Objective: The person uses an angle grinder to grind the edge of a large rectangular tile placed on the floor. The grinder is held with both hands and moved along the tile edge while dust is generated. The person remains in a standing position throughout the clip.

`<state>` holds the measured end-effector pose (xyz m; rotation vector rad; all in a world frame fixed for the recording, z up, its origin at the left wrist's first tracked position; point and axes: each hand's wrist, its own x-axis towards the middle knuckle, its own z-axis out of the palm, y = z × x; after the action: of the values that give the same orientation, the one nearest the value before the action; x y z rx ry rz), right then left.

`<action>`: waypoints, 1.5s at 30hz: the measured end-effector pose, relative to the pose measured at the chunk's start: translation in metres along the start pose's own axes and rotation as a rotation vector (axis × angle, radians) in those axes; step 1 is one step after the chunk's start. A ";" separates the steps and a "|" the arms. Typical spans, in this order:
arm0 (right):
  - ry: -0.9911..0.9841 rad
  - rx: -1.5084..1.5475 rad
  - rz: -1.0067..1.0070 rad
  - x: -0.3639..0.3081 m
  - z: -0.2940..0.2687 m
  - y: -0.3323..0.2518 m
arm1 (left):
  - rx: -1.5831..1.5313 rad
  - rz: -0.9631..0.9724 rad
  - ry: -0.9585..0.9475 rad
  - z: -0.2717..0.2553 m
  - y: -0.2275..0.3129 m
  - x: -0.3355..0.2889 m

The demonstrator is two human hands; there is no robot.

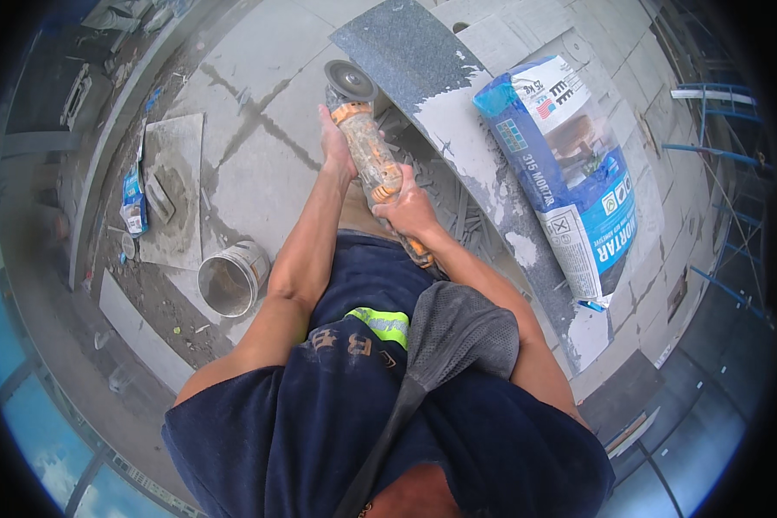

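Observation:
An orange angle grinder (pixel 365 142), caked with pale dust, is held out in front of me in both hands. My left hand (pixel 337 148) cups its body from the left, close below the head, with the fingers partly hidden behind it. My right hand (pixel 409 207) is wrapped round the rear of the body. The round cutting disc (pixel 350 80) sits at the far end, beside the left edge of a dark grey stone slab (pixel 397 43) smeared with white. Whether the disc touches anything or spins, I cannot tell.
A blue and white mortar bag (pixel 570 177) lies on the right, partly over the slab. Left of my left arm stands a dirty bucket (pixel 233 278). Farther left are a mortar-stained board (pixel 171 186) and a small blue packet (pixel 134 203). Blue metal frames (pixel 721 154) stand far right.

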<state>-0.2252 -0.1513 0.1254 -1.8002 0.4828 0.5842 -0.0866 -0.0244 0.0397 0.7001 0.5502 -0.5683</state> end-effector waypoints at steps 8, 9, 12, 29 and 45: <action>0.004 0.018 0.001 -0.006 0.000 0.004 | 0.009 -0.017 0.000 0.004 -0.003 -0.009; 0.007 0.022 -0.002 -0.006 0.000 0.003 | 0.011 -0.015 -0.013 0.003 -0.003 -0.008; 0.004 0.031 -0.008 -0.002 0.000 0.000 | -0.002 -0.010 -0.005 0.003 0.001 -0.005; -0.045 0.042 -0.017 0.027 -0.003 -0.014 | -0.007 -0.008 -0.008 -0.002 0.020 0.025; -0.113 0.154 -0.019 0.029 -0.004 0.002 | 0.019 -0.001 -0.003 -0.001 0.018 0.025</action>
<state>-0.2029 -0.1564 0.1073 -1.6149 0.4214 0.6153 -0.0577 -0.0194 0.0311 0.7169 0.5424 -0.5758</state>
